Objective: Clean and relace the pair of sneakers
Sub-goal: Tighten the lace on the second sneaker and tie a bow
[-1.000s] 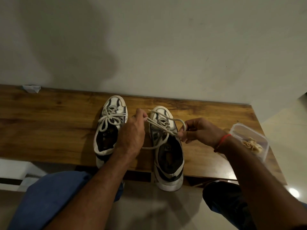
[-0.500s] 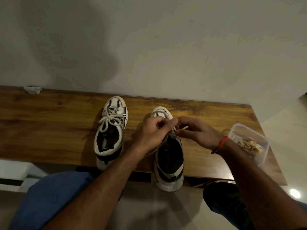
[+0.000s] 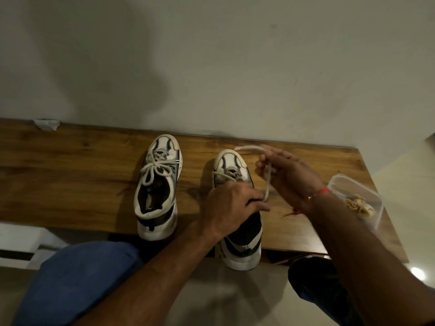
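Note:
Two white and black sneakers stand side by side on a wooden bench [image 3: 70, 175], toes toward the wall. The left sneaker [image 3: 157, 184] has its white lace tied in a bow. Over the tongue of the right sneaker [image 3: 237, 231] my left hand [image 3: 230, 205] pinches the lace near the top eyelets. The white lace [image 3: 267, 182] runs up from there to my right hand [image 3: 287, 175], which holds it raised beside the toe, the free end curling over the fingers.
A clear plastic box [image 3: 355, 198] with crumpled beige material sits at the bench's right end. A small white scrap [image 3: 47, 124] lies at the back left against the wall. My knees, in blue fabric [image 3: 77, 278], are below the bench's front edge.
My hands came together over the right sneaker's tongue, then my right hand drew the lace up and to the right while my left hand stayed low on the shoe.

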